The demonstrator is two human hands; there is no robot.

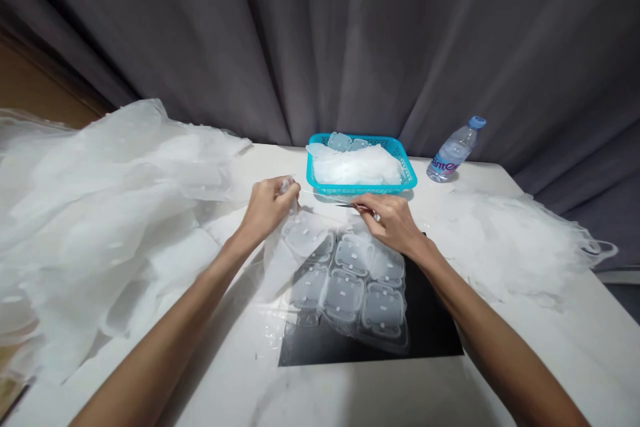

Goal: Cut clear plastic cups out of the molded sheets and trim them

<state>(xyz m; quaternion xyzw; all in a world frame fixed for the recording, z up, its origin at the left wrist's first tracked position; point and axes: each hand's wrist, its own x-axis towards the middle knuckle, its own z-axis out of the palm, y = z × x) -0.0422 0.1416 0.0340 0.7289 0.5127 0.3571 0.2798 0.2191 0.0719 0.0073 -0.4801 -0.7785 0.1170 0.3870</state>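
Note:
My left hand is closed on the bunched edge of a thin, translucent white sheet. The sheet hangs down over part of a clear plastic piece with rounded-square sections, several of them in rows with small white dots. My right hand pinches a small, slim, pointed metal tool, its tip directed left toward my left hand. A thin clear strip seems to stretch between the two hands. Beneath the clear piece lies a black mat.
A blue basket holding white sheets and clear pieces stands at the back. Right of it leans a water bottle. A large heap of translucent sheets covers the left side, with wispy offcuts on the right of the white table.

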